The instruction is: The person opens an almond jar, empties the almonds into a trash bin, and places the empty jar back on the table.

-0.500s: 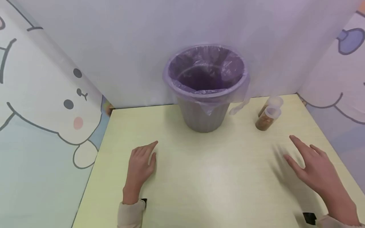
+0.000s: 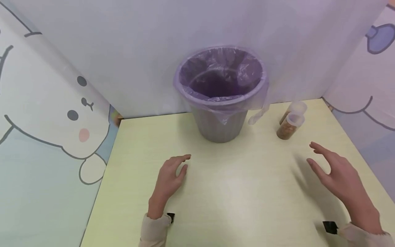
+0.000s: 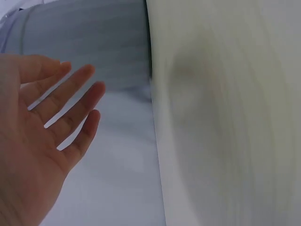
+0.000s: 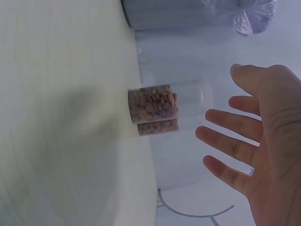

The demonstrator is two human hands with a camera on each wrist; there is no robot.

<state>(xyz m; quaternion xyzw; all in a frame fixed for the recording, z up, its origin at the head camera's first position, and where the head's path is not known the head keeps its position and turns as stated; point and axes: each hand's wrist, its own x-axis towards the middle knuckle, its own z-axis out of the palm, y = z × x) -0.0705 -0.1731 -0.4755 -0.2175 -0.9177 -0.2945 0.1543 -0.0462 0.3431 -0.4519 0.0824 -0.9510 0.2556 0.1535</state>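
Note:
At the back of the table stands a grey trash bin (image 2: 219, 125), lined with a translucent purple bag (image 2: 259, 89) folded over its rim. To its right are two clear cups side by side, a front cup (image 2: 290, 126) and a back cup (image 2: 297, 107). Brown nut-like pieces fill the lower part of each, as the right wrist view shows. My right hand (image 2: 339, 175) hovers just in front of the cups, fingers spread and holding nothing. Over the table in front of the bin, my left hand (image 2: 169, 176) is bare, its fingers loosely bent.
The pale yellow table (image 2: 234, 195) meets a plain white wall (image 2: 123, 61) behind the bin. Cartoon-printed panels stand on both sides, a left panel (image 2: 46, 116) and a right panel (image 2: 367, 82). A loose bag strip (image 2: 258, 116) hangs at the bin's right side.
My left hand has shifted right, toward the front of the bin. My right hand has moved slightly, its fingers a little more bent. The cups and bin stand where they were.

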